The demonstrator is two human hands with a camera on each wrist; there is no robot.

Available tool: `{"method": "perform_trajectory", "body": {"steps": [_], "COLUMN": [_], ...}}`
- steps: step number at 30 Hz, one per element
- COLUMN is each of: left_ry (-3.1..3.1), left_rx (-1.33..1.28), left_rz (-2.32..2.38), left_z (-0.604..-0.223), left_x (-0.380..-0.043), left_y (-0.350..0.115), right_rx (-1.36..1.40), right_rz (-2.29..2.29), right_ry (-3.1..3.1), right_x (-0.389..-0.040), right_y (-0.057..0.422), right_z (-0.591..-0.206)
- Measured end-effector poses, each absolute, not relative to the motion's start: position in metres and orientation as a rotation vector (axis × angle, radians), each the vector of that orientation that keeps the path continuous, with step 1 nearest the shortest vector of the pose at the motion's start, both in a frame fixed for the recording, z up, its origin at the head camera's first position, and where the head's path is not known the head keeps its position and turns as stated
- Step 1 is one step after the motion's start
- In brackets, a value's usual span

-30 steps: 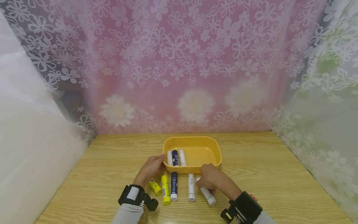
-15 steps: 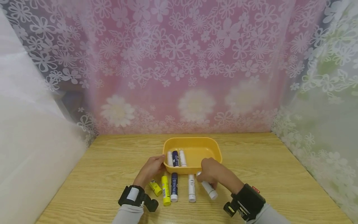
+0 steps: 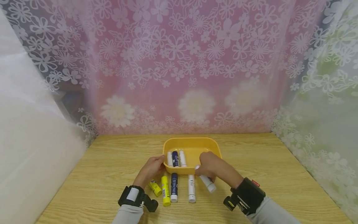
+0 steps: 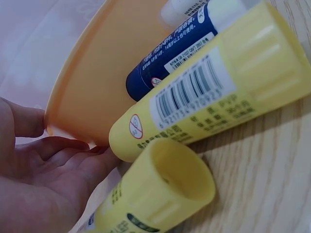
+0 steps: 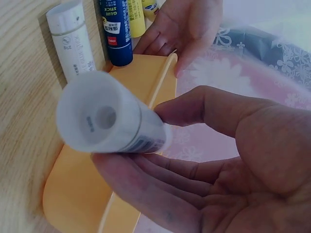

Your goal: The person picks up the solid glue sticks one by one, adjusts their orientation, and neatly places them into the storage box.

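Observation:
My right hand point(image 3: 211, 165) grips a white glue stick point(image 5: 112, 116) between thumb and fingers, at the front right rim of the yellow bin point(image 3: 207, 146). In the right wrist view its hollow base faces the camera. My left hand point(image 3: 152, 168) pinches the bin's left wall, thumb at the rim and fingers outside. Inside the bin at left lie two white glue sticks point(image 3: 183, 158) and a dark blue one point(image 3: 175, 158). In front of it on the table lie a white glue stick point(image 3: 191, 188), a dark blue one point(image 3: 174, 187) and two yellow ones point(image 3: 165, 190).
The wooden table point(image 3: 265, 174) reaches back to a pink flowered curtain point(image 3: 181, 62). Pale sheeting hangs along the left, and flowered sheeting along the right. Each wrist wears a black camera strap point(image 3: 247, 196).
My right hand has lifted the white glue stick from the table and moved it slightly forward and left to the bin's front rim. The left hand stays on the bin.

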State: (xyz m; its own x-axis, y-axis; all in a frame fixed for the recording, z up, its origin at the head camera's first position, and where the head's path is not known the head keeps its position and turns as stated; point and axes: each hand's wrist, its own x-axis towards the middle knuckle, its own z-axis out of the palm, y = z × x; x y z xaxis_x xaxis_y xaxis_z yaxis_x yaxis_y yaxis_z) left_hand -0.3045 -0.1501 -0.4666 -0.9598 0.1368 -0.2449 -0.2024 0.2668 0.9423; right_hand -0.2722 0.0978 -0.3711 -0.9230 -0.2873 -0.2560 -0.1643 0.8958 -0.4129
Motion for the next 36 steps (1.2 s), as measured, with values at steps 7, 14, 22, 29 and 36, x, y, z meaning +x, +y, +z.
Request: {"method": "perform_trajectory", "body": {"steps": [7,14,22,29,36], "left_ry": [2.255,2.265,2.270,2.269,2.271], "left_rx": [-0.043,-0.046,-0.052,-0.041,-0.049], "left_rz": [1.747,1.742,1.733,1.739,1.735], "left_z": [-0.468,-0.467,-0.466,-0.466,-0.465], "left_x": [-0.302,-0.301,-0.303,-0.301,-0.298], "left_y": [-0.151,-0.152,-0.152,-0.151,-0.151], "right_rx": [-0.324,-0.268,-0.228,-0.199,-0.194], "right_rz": [-0.518,-0.547,-0.525,-0.560,-0.589], "right_ry": [2.783,2.791,2.787,2.783,2.778], "right_x": [-0.277,-0.288,-0.301,-0.312,-0.320], "right_y": [0.092,0.093,0.088,0.085,0.081], "right_z": [-0.371,-0.374,-0.371,-0.369,-0.370]}}
